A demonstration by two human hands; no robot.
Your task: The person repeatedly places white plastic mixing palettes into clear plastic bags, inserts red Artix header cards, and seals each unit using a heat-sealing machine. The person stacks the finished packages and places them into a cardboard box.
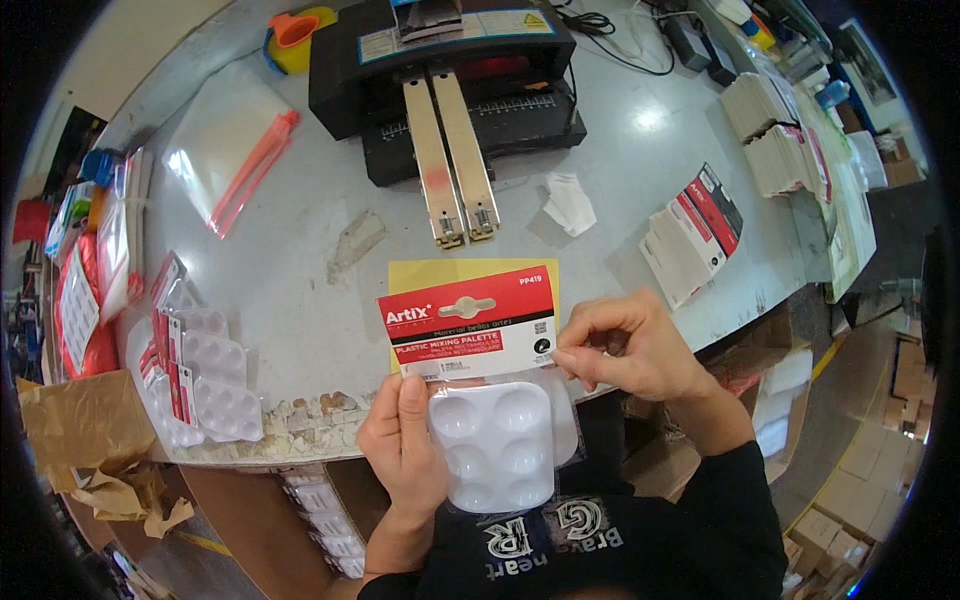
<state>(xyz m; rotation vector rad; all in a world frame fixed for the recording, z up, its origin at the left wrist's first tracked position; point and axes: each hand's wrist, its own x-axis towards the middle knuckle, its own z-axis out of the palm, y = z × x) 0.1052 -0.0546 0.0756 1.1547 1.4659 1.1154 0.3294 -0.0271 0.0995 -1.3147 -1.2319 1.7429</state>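
A white plastic mixing palette [492, 455] with several round wells hangs in a clear bag in front of me, below a red and white header card [468, 325] with a hang hole. My left hand [405, 450] grips the left side of this package, thumb on the card's lower left corner. At the card's lower right corner, my right hand [630, 348] is closed in a pinch. Whether it holds the card or the bag's edge is hard to make out. A second white palette edge shows behind the first. Under the package, a yellow sheet [402, 275] lies at the table's front edge.
A black machine [470, 110] with two metal bars stands at the back. To the right lie stacked header cards [690, 240]; to the left, packed palettes [215, 375] and clear bags [225, 140]. Cardboard boxes [235, 525] stand below the table [300, 300].
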